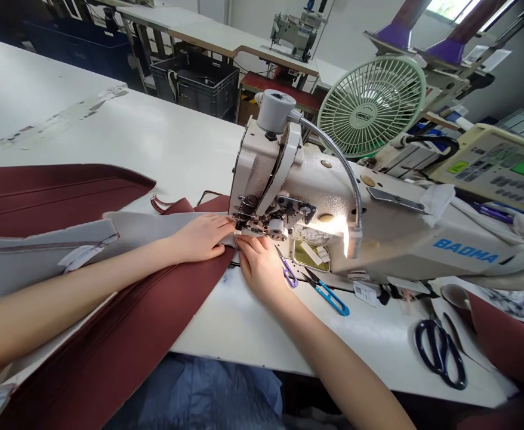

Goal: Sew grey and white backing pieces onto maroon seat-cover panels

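Note:
My left hand (199, 239) lies flat with its fingers stretched out on a long maroon upholstery piece (172, 298) with a grey backing (141, 230). Its fingertips reach the needle area of a white sewing machine (262, 173). On the other side of the presser foot, my right hand (262, 266) rests palm down on the machine bed, fingers extended toward the material's edge. The needle and the fingertips close to it are partly hidden. Beside my right hand lie purple thread snips (290, 273) and blue thread snips (331, 298).
A lit lamp (354, 242) hangs from the machine's flexible arm. Black-handled scissors (441, 352) lie at right, near more maroon material (508, 340). Behind the machine stand a green fan (372, 107) and a control panel (495, 164). Another maroon piece (56, 191) spreads across the table at left.

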Available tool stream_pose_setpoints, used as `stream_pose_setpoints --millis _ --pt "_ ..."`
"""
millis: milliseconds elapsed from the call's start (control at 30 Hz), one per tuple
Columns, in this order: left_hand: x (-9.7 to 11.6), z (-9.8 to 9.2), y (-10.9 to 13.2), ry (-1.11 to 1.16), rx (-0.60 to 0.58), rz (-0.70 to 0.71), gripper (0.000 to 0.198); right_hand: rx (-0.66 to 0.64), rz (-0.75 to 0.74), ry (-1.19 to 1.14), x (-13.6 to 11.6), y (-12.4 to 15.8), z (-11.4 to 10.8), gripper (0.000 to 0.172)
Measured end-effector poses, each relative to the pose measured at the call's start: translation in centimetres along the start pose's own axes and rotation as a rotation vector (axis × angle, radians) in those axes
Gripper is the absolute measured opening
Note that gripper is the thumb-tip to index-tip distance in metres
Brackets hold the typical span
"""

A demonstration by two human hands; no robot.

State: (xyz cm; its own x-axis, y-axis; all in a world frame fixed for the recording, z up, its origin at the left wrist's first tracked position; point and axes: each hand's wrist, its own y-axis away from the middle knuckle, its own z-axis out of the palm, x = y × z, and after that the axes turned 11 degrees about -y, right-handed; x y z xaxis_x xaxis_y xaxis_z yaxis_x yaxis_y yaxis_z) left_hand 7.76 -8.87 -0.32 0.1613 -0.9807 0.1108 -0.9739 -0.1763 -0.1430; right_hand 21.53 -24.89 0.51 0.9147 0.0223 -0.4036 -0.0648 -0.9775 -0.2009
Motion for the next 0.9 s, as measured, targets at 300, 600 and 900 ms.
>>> stream_pose_setpoints --millis 300,600,900 --pt "0.9 0.8 2.0 -0.119 0.039 0.070 0.041 -0.095 -0.094 0.165 -0.9 0.6 -0.1 0.022" --pt "-1.0 0.9 0.4 -0.071 0.039 0.080 0.033 -0.087 -0.007 0.152 -0.5 0.0 -0.2 0.030" --pt "-2.6 0.9 -1.7 -0.142 0.032 0.107 0.022 -0.108 0.105 0.207 -0.1 -0.6 0.0 0.040"
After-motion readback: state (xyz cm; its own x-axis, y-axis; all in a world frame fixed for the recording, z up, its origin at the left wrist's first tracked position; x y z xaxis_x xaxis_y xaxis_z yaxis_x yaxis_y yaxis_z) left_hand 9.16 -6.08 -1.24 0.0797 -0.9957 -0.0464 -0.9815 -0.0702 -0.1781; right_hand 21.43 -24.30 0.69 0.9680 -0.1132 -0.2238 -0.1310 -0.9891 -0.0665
